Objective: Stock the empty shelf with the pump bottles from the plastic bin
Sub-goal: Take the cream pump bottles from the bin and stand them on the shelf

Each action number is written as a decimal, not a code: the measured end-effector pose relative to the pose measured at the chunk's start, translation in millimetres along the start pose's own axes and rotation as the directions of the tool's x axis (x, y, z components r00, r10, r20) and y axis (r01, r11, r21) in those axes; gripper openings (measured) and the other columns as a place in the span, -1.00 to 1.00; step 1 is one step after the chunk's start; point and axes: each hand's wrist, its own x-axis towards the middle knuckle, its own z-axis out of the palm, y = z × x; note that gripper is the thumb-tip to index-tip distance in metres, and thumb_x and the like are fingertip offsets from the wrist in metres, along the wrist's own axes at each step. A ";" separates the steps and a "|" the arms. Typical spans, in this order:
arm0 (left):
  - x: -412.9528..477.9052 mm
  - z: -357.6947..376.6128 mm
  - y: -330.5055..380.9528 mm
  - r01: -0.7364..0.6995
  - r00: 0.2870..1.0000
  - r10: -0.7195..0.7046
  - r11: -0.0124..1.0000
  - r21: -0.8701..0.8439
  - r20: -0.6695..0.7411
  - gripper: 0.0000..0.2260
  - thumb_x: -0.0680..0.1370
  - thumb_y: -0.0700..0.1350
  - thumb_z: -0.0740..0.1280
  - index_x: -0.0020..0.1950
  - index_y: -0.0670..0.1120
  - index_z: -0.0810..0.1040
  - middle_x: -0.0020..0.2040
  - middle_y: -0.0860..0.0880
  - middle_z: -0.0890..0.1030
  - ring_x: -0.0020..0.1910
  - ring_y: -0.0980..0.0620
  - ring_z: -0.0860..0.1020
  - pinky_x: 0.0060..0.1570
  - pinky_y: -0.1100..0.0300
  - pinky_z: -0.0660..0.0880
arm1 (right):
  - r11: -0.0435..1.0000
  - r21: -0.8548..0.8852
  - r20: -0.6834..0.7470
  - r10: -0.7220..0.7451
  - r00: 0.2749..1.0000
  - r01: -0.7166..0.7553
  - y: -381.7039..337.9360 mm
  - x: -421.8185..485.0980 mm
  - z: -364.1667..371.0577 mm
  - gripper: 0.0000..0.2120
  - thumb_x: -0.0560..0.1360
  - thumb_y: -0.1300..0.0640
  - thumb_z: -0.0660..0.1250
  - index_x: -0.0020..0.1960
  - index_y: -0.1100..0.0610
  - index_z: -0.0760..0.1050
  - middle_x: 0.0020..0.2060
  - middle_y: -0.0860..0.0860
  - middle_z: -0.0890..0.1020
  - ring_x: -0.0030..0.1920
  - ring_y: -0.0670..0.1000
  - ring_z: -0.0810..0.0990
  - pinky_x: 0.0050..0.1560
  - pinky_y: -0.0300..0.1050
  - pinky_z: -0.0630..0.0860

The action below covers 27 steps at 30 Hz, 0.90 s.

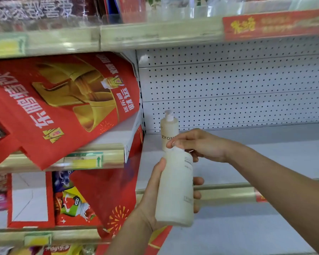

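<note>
Sitting in left grip (151,196): pump bottle (175,190).

White pegboard wall (238,89) beside red gift boxes (59,111).

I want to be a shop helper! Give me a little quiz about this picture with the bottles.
1. How many pump bottles stand on the shelf right now?
2. True or false: the left hand grips the held bottle round its body.
3. Where is the right hand? A) on the top of the held bottle B) flat on the shelf C) hanging by the person's side

Key: 1) One, the standing bottle in the back left corner. 2) True. 3) A.
</note>
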 end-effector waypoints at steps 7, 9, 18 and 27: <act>-0.1 -5.8 -6.4 -0.037 0.943 0.138 0.948 0.317 -0.303 -0.36 0.50 0.40 0.06 0.19 -0.04 0.63 0.01 -0.13 0.68 -0.05 -0.10 0.63 0.13 -0.14 0.50 | 0.812 -0.574 -0.315 -0.102 0.943 -0.104 -28.0 -3.4 2.5 -0.73 0.47 -0.05 0.37 -0.17 0.17 0.65 -0.34 0.00 0.48 -0.32 0.00 0.43 -0.35 -0.17 0.31; 0.3 -1.3 -5.6 -0.044 0.903 0.206 0.916 0.398 -0.376 -0.40 0.55 0.38 -0.02 0.05 0.04 0.68 -0.05 -0.09 0.71 -0.11 -0.04 0.67 0.07 -0.07 0.54 | 0.771 -0.624 -0.373 -0.149 0.916 -0.128 -28.8 -0.3 7.7 -0.66 0.44 -0.08 0.39 -0.25 0.21 0.61 -0.41 0.00 0.47 -0.36 0.00 0.42 -0.38 -0.16 0.29; 10.8 17.5 -10.2 -0.149 0.873 0.321 0.893 0.425 -0.368 -0.43 0.59 0.33 -0.01 0.19 0.03 0.64 -0.05 -0.08 0.71 -0.21 0.02 0.65 -0.23 0.15 0.50 | 0.987 0.161 -0.091 0.044 0.995 -0.028 9.2 -54.1 23.8 -0.49 0.31 -0.15 0.47 0.15 0.11 0.55 -0.02 0.00 0.71 0.02 0.01 0.68 0.07 -0.04 0.58; 40.2 26.6 12.3 -0.003 0.751 0.480 0.689 0.725 -0.453 -0.66 0.61 0.16 0.20 0.28 -0.02 0.38 0.13 0.02 0.58 0.05 0.06 0.59 -0.01 0.10 0.57 | 0.977 0.189 -0.479 0.001 0.878 0.101 32.3 -42.2 -13.5 -0.42 0.25 -0.07 0.59 0.14 0.16 0.49 -0.10 -0.01 0.68 -0.18 -0.11 0.67 -0.28 -0.29 0.50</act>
